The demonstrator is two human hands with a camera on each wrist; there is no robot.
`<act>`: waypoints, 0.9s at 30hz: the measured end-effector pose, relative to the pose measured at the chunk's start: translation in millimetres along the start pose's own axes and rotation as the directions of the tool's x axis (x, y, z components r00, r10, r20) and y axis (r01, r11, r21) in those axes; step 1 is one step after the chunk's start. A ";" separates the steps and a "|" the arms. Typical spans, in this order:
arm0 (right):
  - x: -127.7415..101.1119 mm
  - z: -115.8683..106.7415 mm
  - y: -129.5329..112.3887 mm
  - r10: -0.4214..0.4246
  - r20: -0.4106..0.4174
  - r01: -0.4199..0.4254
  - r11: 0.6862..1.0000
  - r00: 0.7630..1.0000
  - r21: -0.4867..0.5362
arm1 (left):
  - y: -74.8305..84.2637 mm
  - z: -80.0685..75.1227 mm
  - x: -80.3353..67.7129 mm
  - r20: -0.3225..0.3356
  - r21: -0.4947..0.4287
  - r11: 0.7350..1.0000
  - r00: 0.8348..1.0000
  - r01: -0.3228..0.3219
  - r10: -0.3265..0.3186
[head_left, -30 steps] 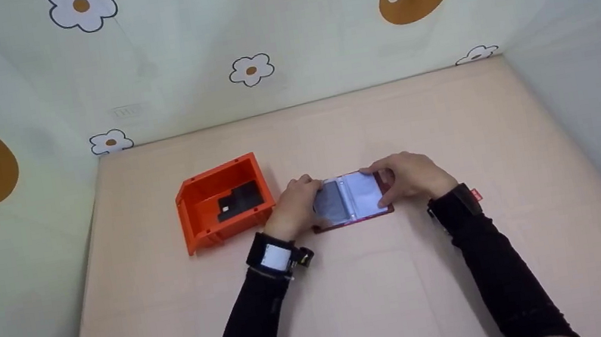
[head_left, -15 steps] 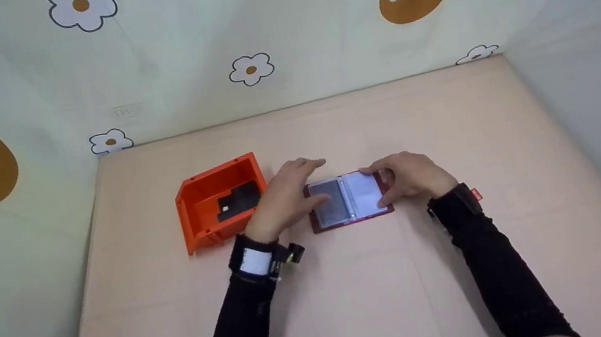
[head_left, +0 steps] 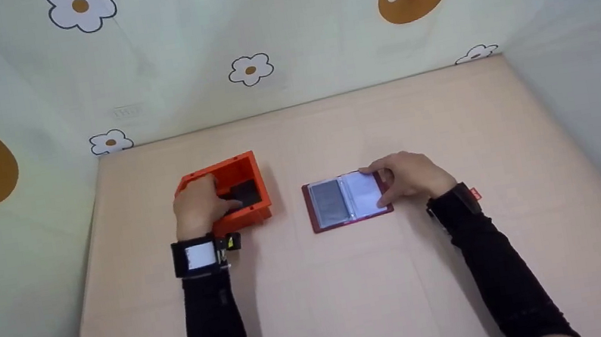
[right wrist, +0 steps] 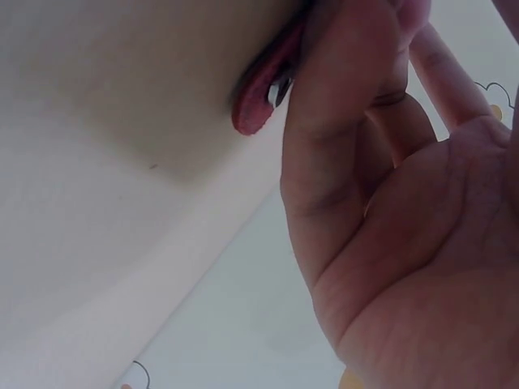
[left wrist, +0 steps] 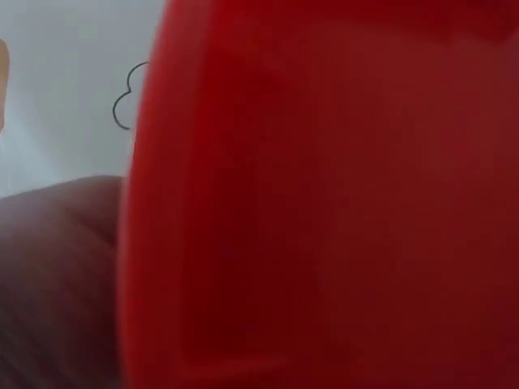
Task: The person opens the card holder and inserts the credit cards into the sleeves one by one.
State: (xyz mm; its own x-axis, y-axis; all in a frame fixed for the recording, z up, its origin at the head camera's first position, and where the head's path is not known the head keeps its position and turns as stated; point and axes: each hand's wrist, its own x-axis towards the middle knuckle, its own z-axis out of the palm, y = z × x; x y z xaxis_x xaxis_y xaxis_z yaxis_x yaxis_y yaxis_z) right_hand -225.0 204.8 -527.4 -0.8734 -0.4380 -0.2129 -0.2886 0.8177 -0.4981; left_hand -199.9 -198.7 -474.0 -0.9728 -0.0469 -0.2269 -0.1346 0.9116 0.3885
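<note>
A red card holder (head_left: pixel 346 200) lies spread on the beige table, its clear sleeves facing up. My right hand (head_left: pixel 405 177) holds its right half, thumb and fingers curled at the right-hand page and cover edge. In the right wrist view the right hand (right wrist: pixel 389 219) sits against the holder's red edge (right wrist: pixel 258 96). My left hand (head_left: pixel 199 204) reaches into an orange bin (head_left: pixel 249 167), fingers beside a black card (head_left: pixel 245 192) inside it. The bin's wall (left wrist: pixel 324 203) fills the left wrist view, so the fingers' grip is hidden there.
The beige table (head_left: pixel 358 304) is closed in by patterned walls at the back (head_left: pixel 255 37), left and right. The bin stands left of centre and the holder at centre.
My left hand let go of the holder's left page and moved left into the orange bin. The holder now lies flat with both pages showing. The right hand stayed put.
</note>
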 end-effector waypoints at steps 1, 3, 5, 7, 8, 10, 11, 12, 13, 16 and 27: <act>-0.1 0.1 -0.2 -0.002 -0.001 0.002 1.000 1.000 -0.001 | -0.8 3.2 1.7 0.011 0.013 1.000 1.000 -0.005 0.005; 0.0 0.2 -1.0 -0.002 0.003 0.002 1.000 1.000 0.004 | -1.6 8.8 4.2 0.027 0.035 0.999 0.999 -0.020 0.019; -0.2 0.0 -2.2 0.001 0.004 -0.001 1.000 1.000 0.008 | -1.9 13.2 6.1 0.022 0.051 0.998 0.999 -0.029 0.028; -0.4 -0.2 -2.6 0.005 0.002 -0.005 1.000 1.000 0.010 | -2.4 15.6 7.6 0.003 0.067 0.997 1.000 -0.024 0.024; -0.5 -0.4 -2.5 0.004 0.002 -0.004 1.000 1.000 0.013 | -2.6 16.4 8.2 -0.003 0.073 0.997 1.000 -0.019 0.019; -0.6 -0.5 -2.0 0.003 -0.001 -0.003 1.000 1.000 0.020 | -2.6 16.9 8.8 -0.013 0.083 0.997 1.000 -0.003 0.004; -0.6 -0.3 -1.3 -0.001 -0.002 0.001 1.000 1.000 0.023 | -2.5 16.8 9.1 -0.014 0.079 0.997 1.000 0.006 -0.005; -0.5 -0.2 -0.7 -0.006 -0.003 0.006 1.000 1.000 0.024 | -2.4 16.7 9.3 -0.015 0.076 0.997 1.000 0.013 -0.012; -0.3 -0.2 0.0 -0.011 -0.003 0.011 1.000 1.000 0.025 | -2.2 16.6 9.6 -0.017 0.078 0.997 1.000 0.018 -0.017; -0.2 -0.2 1.3 -0.016 -0.002 0.016 1.000 1.000 0.025 | -1.7 16.8 10.4 -0.011 0.083 0.996 1.000 0.029 -0.028; 0.9 -0.6 1.6 -0.003 0.006 0.003 0.999 1.000 0.033 | -7.1 16.4 13.5 0.055 0.064 0.998 0.998 0.003 -0.006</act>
State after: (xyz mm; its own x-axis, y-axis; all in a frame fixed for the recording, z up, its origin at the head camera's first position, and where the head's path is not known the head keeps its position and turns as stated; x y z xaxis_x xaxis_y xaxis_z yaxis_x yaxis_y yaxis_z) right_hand -226.5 205.9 -527.8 -0.8704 -0.4424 -0.2163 -0.2778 0.8038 -0.5261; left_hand -209.0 -199.1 -494.4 -0.9602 -0.0301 -0.2777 -0.1246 0.9358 0.3296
